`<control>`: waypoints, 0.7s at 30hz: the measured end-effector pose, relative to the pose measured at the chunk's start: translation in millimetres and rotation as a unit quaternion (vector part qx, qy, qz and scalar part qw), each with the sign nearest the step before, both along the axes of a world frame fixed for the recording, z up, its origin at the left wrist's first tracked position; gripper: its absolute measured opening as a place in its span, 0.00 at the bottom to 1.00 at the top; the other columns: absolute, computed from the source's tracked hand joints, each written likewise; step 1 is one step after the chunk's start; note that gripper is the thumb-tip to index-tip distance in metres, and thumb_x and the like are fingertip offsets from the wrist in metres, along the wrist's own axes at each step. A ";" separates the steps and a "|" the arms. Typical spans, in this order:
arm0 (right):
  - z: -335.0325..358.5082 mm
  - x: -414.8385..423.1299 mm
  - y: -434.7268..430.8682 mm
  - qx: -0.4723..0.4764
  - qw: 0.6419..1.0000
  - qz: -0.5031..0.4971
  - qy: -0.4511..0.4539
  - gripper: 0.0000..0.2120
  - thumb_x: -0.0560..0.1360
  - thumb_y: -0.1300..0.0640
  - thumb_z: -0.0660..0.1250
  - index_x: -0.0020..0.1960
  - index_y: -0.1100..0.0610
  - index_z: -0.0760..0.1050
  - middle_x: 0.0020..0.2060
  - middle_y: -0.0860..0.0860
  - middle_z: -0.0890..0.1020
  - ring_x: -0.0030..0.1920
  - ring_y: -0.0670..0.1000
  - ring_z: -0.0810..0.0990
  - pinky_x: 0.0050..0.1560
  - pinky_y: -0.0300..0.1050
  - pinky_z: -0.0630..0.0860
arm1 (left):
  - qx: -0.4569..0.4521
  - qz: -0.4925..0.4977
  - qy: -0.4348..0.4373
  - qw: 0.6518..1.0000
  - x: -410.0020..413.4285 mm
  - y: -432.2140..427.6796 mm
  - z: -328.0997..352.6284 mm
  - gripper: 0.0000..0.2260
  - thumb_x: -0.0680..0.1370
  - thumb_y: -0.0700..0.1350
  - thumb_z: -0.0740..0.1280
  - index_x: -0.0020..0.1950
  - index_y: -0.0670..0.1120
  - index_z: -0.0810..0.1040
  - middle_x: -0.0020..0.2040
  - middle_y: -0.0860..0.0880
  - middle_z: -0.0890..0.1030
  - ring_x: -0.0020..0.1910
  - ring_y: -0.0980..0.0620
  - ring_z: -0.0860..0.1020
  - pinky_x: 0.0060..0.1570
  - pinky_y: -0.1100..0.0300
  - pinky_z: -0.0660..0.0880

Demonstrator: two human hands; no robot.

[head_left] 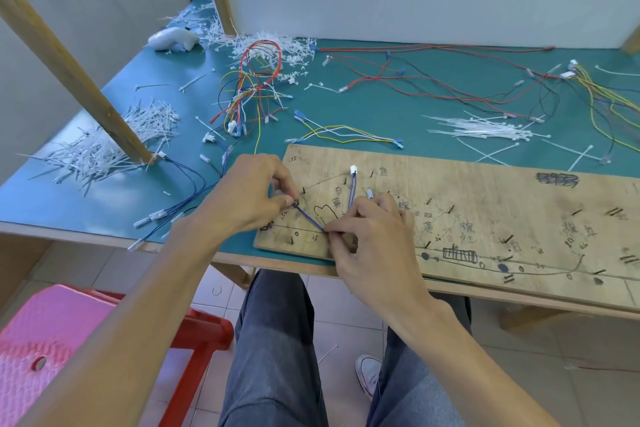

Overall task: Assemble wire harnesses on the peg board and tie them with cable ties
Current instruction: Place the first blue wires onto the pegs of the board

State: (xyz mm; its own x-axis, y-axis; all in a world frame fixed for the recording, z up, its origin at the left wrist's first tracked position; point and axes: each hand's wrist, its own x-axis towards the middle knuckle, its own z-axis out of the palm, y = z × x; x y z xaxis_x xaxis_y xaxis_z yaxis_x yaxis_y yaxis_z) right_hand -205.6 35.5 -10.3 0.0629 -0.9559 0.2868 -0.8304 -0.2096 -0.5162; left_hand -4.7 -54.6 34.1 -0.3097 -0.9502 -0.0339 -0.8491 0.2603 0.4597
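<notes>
Purple wire (309, 217), taut diagonal, across peg board (485, 189)

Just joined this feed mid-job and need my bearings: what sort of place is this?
Probably a small wire-harness assembly bench: a hand-marked wooden peg board lies on a green table, with coloured wire bundles and heaps of white cable ties around it.

Teal table (381, 104): peg board (485, 218), wires (433, 80), cable ties (485, 130).

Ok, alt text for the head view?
The left hand and right hand pinch a purple wire, stretching it across the left end of a wooden peg board on a teal table. Loose wires and piles of white cable ties lie beyond.
</notes>
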 end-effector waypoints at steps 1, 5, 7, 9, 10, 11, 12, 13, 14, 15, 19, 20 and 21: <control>1.2 -1.0 -2.6 0.020 1.000 -0.001 -0.006 0.07 0.78 0.51 0.71 0.50 0.42 0.88 0.42 0.40 0.77 0.54 0.50 0.70 0.50 0.49 0.59 | 0.000 0.003 -0.005 1.000 -1.2 0.2 1.2 0.08 0.75 0.42 0.77 0.42 0.55 0.87 0.47 0.56 0.81 0.48 0.57 0.78 0.53 0.55 0.77; 8.4 -9.0 -10.0 0.073 0.995 0.018 -0.069 0.13 0.75 0.47 0.77 0.59 0.42 0.85 0.47 0.38 0.80 0.56 0.47 0.71 0.58 0.48 0.67 | 0.005 -0.004 -0.025 1.000 -4.6 -0.4 7.8 0.09 0.75 0.42 0.76 0.44 0.57 0.85 0.49 0.56 0.82 0.54 0.54 0.77 0.61 0.50 0.75; 17.2 -20.2 -17.3 0.089 0.981 0.027 -0.169 0.17 0.71 0.43 0.80 0.59 0.43 0.85 0.47 0.37 0.82 0.50 0.40 0.75 0.54 0.37 0.72 | 0.015 -0.010 -0.025 1.000 -4.4 1.4 9.3 0.12 0.76 0.40 0.73 0.46 0.60 0.83 0.52 0.53 0.81 0.57 0.52 0.76 0.62 0.50 0.73; 24.8 -36.5 -37.8 0.088 0.967 -0.009 -0.241 0.11 0.73 0.42 0.78 0.53 0.44 0.86 0.43 0.37 0.84 0.39 0.38 0.77 0.43 0.28 0.72 | 0.018 0.002 -0.024 1.000 -5.0 5.3 7.6 0.16 0.76 0.38 0.70 0.46 0.62 0.81 0.55 0.51 0.78 0.57 0.51 0.75 0.58 0.54 0.71; 26.5 -46.6 -53.3 0.083 0.965 -0.039 -0.245 0.07 0.75 0.45 0.76 0.50 0.45 0.86 0.41 0.36 0.85 0.35 0.38 0.77 0.39 0.27 0.71 | 0.016 0.014 -0.023 0.999 -5.8 7.0 5.2 0.17 0.76 0.37 0.69 0.46 0.62 0.80 0.56 0.51 0.77 0.57 0.50 0.74 0.56 0.55 0.70; 28.2 -56.5 -70.2 0.075 0.968 -0.065 -0.231 0.04 0.76 0.47 0.75 0.49 0.46 0.86 0.39 0.37 0.85 0.34 0.37 0.77 0.38 0.28 0.70 | 0.013 0.026 -0.021 0.999 -6.9 8.5 2.4 0.17 0.76 0.36 0.69 0.46 0.61 0.80 0.57 0.51 0.78 0.58 0.50 0.75 0.56 0.55 0.70; 30.1 -65.7 -86.6 0.067 0.972 -0.086 -0.208 0.03 0.77 0.50 0.74 0.49 0.48 0.86 0.39 0.38 0.85 0.34 0.37 0.77 0.40 0.30 0.71 | 0.007 0.034 -0.018 0.999 -8.1 10.0 -0.2 0.17 0.76 0.36 0.68 0.47 0.60 0.81 0.57 0.50 0.79 0.58 0.49 0.76 0.56 0.54 0.72; 31.6 -73.4 -101.9 0.065 0.976 -0.102 -0.179 0.04 0.78 0.51 0.74 0.50 0.49 0.86 0.41 0.40 0.85 0.37 0.37 0.78 0.44 0.34 0.74 | 0.000 0.035 -0.012 0.999 -9.6 11.7 -2.3 0.16 0.76 0.36 0.68 0.49 0.59 0.81 0.58 0.50 0.80 0.57 0.48 0.77 0.57 0.52 0.74; 32.3 -79.5 -115.7 0.070 0.981 -0.113 -0.145 0.06 0.78 0.51 0.74 0.54 0.50 0.86 0.44 0.42 0.86 0.41 0.38 0.79 0.50 0.40 0.76 | -0.006 0.029 -0.005 1.000 -11.0 13.3 -3.8 0.16 0.76 0.36 0.68 0.52 0.58 0.81 0.58 0.51 0.81 0.58 0.48 0.79 0.59 0.52 0.75; 31.3 -84.1 -127.4 0.083 0.984 -0.120 -0.106 0.09 0.78 0.51 0.74 0.57 0.50 0.85 0.49 0.44 0.86 0.47 0.43 0.81 0.56 0.43 0.77 | -0.011 0.024 0.002 1.000 -12.1 14.9 -5.1 0.16 0.77 0.36 0.67 0.55 0.56 0.81 0.59 0.52 0.82 0.59 0.49 0.79 0.61 0.52 0.76; 24.7 -86.1 -150.6 0.122 0.985 -0.124 0.012 0.07 0.78 0.52 0.74 0.55 0.49 0.86 0.51 0.50 0.87 0.55 0.55 0.83 0.57 0.50 0.81 | -0.036 0.034 0.017 0.999 -10.9 16.1 -8.0 0.16 0.78 0.35 0.66 0.59 0.54 0.80 0.57 0.57 0.84 0.58 0.51 0.80 0.59 0.57 0.74; 23.2 -85.1 -152.0 0.114 0.985 -0.126 0.021 0.04 0.78 0.53 0.74 0.52 0.50 0.87 0.49 0.50 0.87 0.53 0.55 0.84 0.55 0.51 0.82 | -0.040 0.038 0.021 0.998 -9.7 15.7 -8.5 0.16 0.78 0.36 0.66 0.58 0.55 0.80 0.56 0.57 0.84 0.56 0.52 0.80 0.56 0.58 0.74; 21.6 -85.1 -152.6 0.104 0.986 -0.129 0.027 0.04 0.78 0.54 0.73 0.50 0.50 0.87 0.47 0.50 0.87 0.51 0.56 0.84 0.53 0.51 0.82 | -0.043 0.040 0.022 0.998 -9.3 15.6 -9.2 0.16 0.78 0.36 0.66 0.57 0.56 0.80 0.55 0.58 0.84 0.55 0.53 0.80 0.55 0.59 0.73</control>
State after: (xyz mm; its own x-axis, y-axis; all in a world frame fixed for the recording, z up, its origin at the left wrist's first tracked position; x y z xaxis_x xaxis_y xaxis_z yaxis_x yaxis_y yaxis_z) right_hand -290.7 -117.2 11.3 -0.1799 -0.9799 0.0856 -0.8696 0.1178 -0.4796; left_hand -14.0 -39.0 24.9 -0.2320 -0.9708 0.0609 -0.8482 0.2326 0.4758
